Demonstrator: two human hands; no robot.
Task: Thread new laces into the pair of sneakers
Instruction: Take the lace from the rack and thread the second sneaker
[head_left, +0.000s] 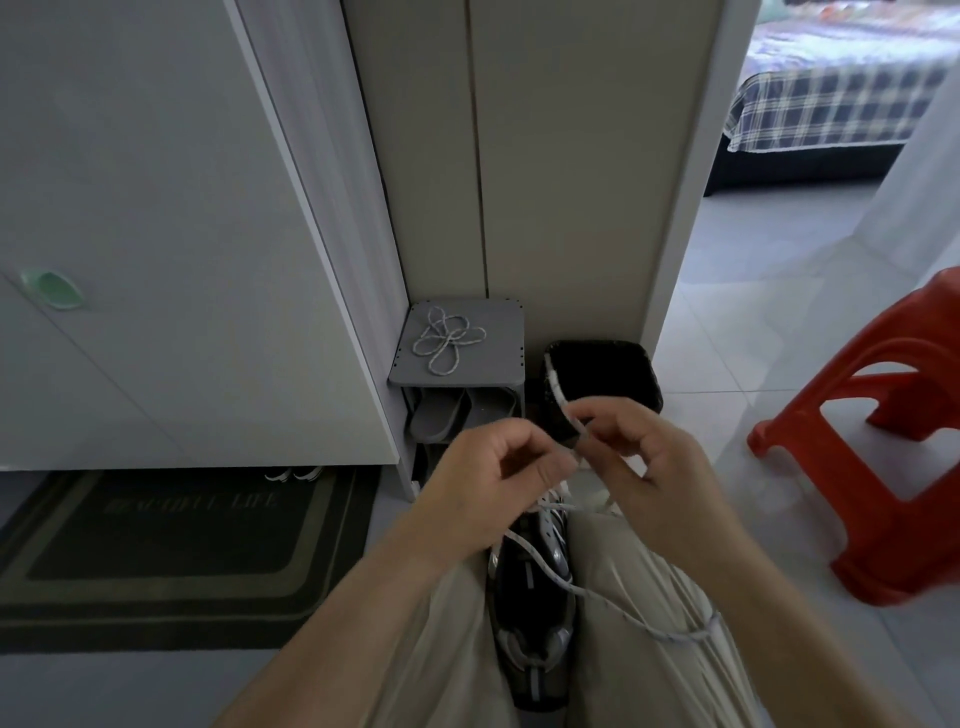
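A dark sneaker (532, 597) with silver trim is wedged between my knees, toe pointing away from me. A white speckled lace (558, 574) runs from its eyelets across my right thigh and up to my hands. My left hand (498, 483) pinches the lace just above the shoe's tongue. My right hand (644, 457) grips the lace's upper stretch, whose free end (558, 389) sticks up in front of the bin. A second lace (447, 340) lies in loose loops on top of a small grey shoe rack (498, 332).
A black waste bin (618, 374) stands right of the rack, which holds grey slippers (441, 415). A red plastic stool (883, 457) is at the right. A dark doormat (171, 551) lies at the left under a white cabinet (156, 260). A bed shows through the doorway.
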